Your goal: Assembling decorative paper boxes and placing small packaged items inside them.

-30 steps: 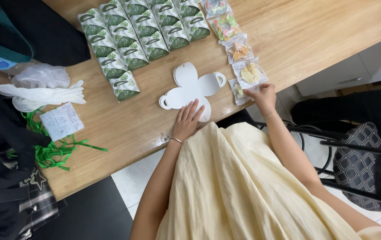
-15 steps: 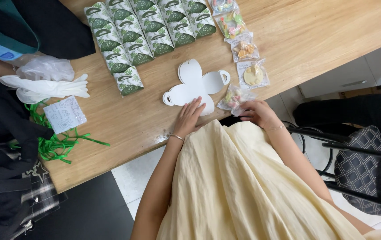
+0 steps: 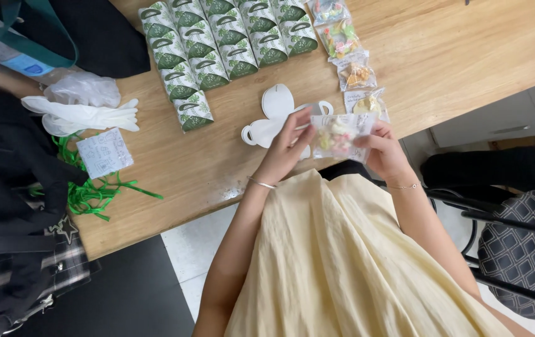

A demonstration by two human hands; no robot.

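Note:
Both my hands hold a small clear snack bag (image 3: 337, 134) of pale and coloured sweets above the table edge. My left hand (image 3: 287, 145) pinches its left side, my right hand (image 3: 384, 150) grips its right side. Under the bag lies a flat white die-cut box blank (image 3: 275, 115) on the wooden table (image 3: 467, 50). More clear snack bags (image 3: 356, 75) lie in a row just beyond my right hand.
Several folded green-and-white gift boxes (image 3: 217, 43) stand in rows at the back. White gloves (image 3: 83, 115), a printed paper slip (image 3: 104, 151) and green ribbon (image 3: 86, 196) lie at the left. A black chair (image 3: 517, 249) stands at the right.
My right hand picked a snack bag off the row and drew it toward me. My left hand rose from the white blank and took hold of the bag's other side.

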